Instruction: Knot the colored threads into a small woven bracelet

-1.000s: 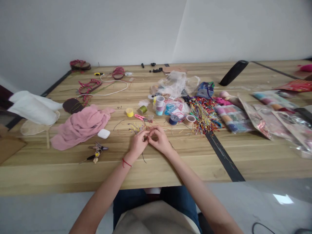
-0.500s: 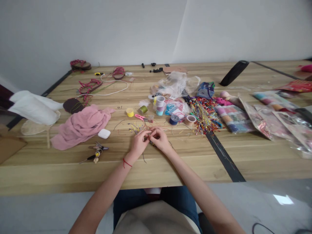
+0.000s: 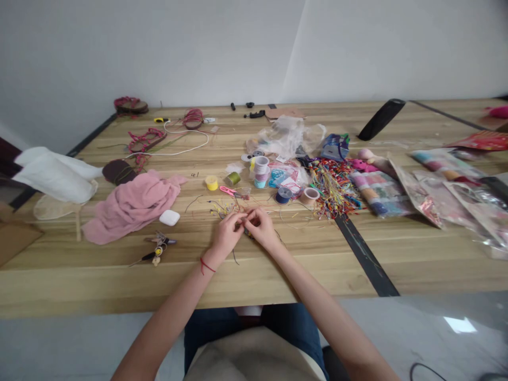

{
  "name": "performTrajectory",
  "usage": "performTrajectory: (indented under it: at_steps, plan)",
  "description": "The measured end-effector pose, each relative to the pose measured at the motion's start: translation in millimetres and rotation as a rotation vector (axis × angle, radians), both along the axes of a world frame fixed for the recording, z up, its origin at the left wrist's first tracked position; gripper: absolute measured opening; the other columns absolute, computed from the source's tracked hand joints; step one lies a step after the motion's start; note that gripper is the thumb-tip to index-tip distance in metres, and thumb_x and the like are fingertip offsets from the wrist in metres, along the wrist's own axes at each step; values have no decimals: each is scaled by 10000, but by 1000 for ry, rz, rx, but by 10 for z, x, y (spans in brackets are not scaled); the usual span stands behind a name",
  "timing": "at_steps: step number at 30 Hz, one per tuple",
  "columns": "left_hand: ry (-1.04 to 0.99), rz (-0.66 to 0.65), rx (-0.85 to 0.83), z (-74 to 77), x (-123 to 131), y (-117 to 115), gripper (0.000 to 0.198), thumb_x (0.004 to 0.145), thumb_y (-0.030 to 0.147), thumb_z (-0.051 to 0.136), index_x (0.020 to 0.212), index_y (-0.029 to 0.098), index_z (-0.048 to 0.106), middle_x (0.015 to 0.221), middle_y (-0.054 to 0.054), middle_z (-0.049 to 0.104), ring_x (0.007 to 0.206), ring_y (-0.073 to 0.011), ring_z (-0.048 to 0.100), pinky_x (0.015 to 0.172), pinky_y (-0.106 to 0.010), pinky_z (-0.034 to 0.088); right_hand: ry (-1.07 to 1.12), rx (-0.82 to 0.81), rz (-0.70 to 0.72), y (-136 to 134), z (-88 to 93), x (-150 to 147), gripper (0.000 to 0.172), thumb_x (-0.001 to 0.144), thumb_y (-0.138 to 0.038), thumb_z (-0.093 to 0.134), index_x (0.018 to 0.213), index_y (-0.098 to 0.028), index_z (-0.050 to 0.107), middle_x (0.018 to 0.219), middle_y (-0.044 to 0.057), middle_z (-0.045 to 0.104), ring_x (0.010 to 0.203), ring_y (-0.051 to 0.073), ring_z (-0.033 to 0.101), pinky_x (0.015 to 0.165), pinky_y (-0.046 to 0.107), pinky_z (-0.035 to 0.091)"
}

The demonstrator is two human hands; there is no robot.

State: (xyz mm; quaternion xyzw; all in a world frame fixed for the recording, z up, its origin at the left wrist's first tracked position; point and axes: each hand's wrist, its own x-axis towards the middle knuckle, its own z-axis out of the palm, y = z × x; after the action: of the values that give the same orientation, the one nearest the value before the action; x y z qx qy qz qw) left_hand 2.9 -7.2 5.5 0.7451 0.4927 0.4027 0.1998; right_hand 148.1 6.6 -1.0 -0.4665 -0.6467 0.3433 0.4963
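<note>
My left hand [image 3: 227,233] and my right hand [image 3: 261,227] meet over the middle of the wooden table [image 3: 278,264], fingertips pinched together on thin threads [image 3: 243,226]. What exactly sits between the fingers is too small to make out. A red string circles my left wrist. Loose coloured thread ends [image 3: 219,208] lie just beyond my hands. Pink snips [image 3: 230,191] rest a little farther back, with spools [image 3: 260,169] behind them.
A pink cloth [image 3: 130,206], a white earbud case [image 3: 169,217] and keys [image 3: 157,247] lie to the left. A pile of coloured cords [image 3: 333,188] and foil packets [image 3: 440,190] fill the right. A black strip [image 3: 365,254] crosses the table.
My hands have shifted very slightly, with the fingers working the threads; nothing else on the table has moved.
</note>
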Motion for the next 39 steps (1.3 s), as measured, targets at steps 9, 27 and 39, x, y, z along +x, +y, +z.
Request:
performTrajectory:
  at_steps: [9,27,39]
  plan:
    - [162,1,71,31,-13,-26,331,818,56,587,1096,221,658,990,-35,664,836,-142,630,732,-237,505,171,-152,0,24,-37,-35,209,708,-256,611,885,-212,510,750,-18,596,624,139,552,578,268,442]
    - [229,55,121,85,15,-53,304,828,59,581,1072,216,670,907,-15,664,762,-126,631,684,-218,492,576,-411,32,8,33,15,412,559,-329,847,879,-200,622,665,7,727,566,166,663,552,279,528]
    - [332,48,195,74,34,-76,319,880,96,537,1142,235,658,913,-33,669,803,-145,637,743,-251,509,623,-402,65,62,-34,-11,431,526,-251,811,901,-236,598,694,-32,714,644,163,679,646,299,555]
